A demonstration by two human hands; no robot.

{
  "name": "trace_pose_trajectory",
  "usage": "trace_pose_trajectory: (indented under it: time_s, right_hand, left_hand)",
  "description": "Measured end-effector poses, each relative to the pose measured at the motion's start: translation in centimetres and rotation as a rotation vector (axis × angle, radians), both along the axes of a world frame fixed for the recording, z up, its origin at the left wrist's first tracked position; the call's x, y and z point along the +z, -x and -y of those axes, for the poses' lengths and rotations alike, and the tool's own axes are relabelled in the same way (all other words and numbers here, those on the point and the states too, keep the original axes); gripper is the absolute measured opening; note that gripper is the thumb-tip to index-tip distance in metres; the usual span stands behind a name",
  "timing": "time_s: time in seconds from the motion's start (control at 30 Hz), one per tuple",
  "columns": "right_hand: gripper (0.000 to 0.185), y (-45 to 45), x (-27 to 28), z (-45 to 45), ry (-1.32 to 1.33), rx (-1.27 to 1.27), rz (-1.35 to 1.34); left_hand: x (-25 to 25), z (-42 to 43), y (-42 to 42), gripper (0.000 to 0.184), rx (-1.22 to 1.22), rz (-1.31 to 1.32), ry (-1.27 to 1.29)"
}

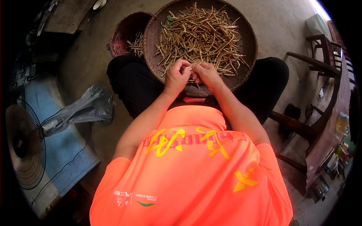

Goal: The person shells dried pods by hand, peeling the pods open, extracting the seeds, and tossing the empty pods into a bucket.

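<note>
A round woven tray (149, 49) lies across my lap, heaped with long, dry, tan bean pods (203, 35). Over its near edge, my left hand (178, 76) and my right hand (206, 74) meet with fingers closed and fingertips almost touching. Between them is a small pale piece of bean pod (190, 69), mostly covered by the fingers. A few green leaves (170, 17) rest on the pods at the tray's upper left.
A reddish bucket (120, 35) with more pods stands left of the tray, partly beneath it. Farther left are a fan (24, 145), a plastic bag (92, 105) and a blue-topped table (60, 124). Wooden chairs (320, 66) and a covered table (328, 147) stand at right.
</note>
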State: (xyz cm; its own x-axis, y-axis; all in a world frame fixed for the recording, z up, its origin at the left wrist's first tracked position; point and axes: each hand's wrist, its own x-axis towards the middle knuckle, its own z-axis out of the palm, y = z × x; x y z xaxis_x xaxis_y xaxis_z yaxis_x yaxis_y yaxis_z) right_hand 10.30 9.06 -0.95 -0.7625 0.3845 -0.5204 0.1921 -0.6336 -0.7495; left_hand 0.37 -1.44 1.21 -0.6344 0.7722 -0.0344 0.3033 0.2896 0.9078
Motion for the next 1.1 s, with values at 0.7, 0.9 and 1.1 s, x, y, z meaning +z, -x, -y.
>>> trace_pose_trajectory:
  time_s: [0.7, 0.9, 1.1]
  right_hand:
    - [0.032, 0.0, 0.6, -0.4, -0.129, 0.037, 0.126]
    - [0.033, -0.3, 1.4, -0.7, -0.199, -0.066, 0.153]
    - [0.030, -0.3, 0.6, -1.2, -0.195, -0.032, 0.182]
  left_hand:
    - [3.8, 0.5, 15.8, 0.013, 0.645, 0.187, -0.557]
    - [0.8, 1.3, 22.9, 0.024, 0.749, -0.653, -0.046]
    - [-1.5, 0.4, 10.9, 0.016, -0.099, -0.502, 0.515]
